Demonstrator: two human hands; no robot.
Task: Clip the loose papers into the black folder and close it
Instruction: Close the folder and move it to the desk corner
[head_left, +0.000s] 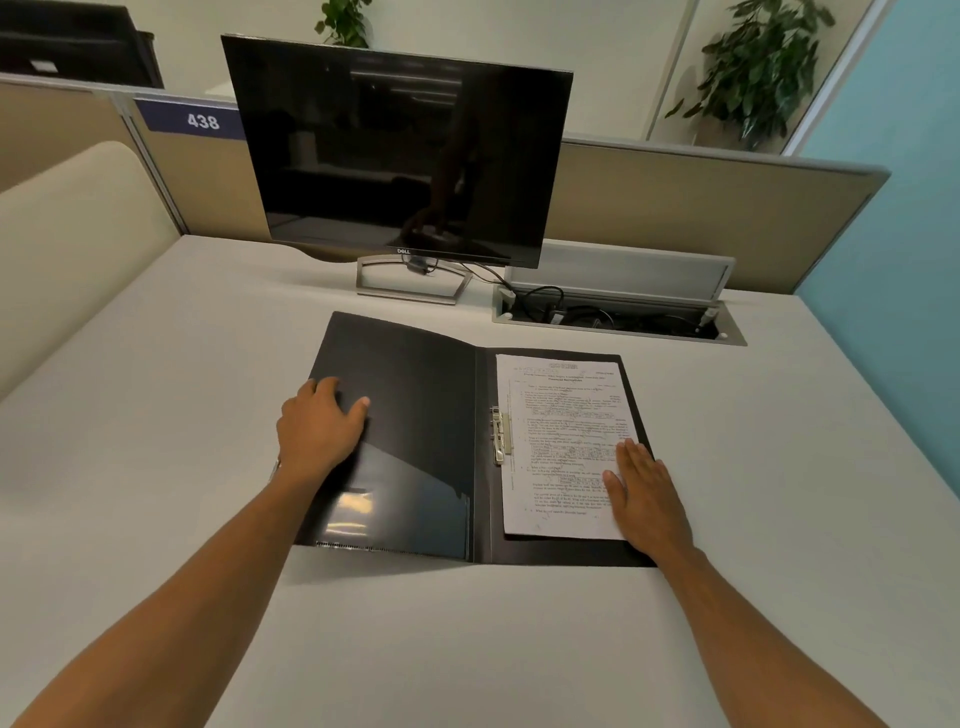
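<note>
The black folder (415, 395) lies open on the desk in front of me. On its right half sit the printed papers (561, 415), their left edge under the metal clip (502, 435) by the spine. My left hand (322, 426) curls over the outer edge of the left cover, thumb on its inner face. My right hand (647, 493) rests flat, fingers together, on the lower right of the papers.
A dark monitor (400, 150) on a stand is behind the folder. To its right an open cable tray (618, 317) holds cords. Partition walls (701, 192) close the desk's far side. The grey desktop (467, 649) stretches toward me.
</note>
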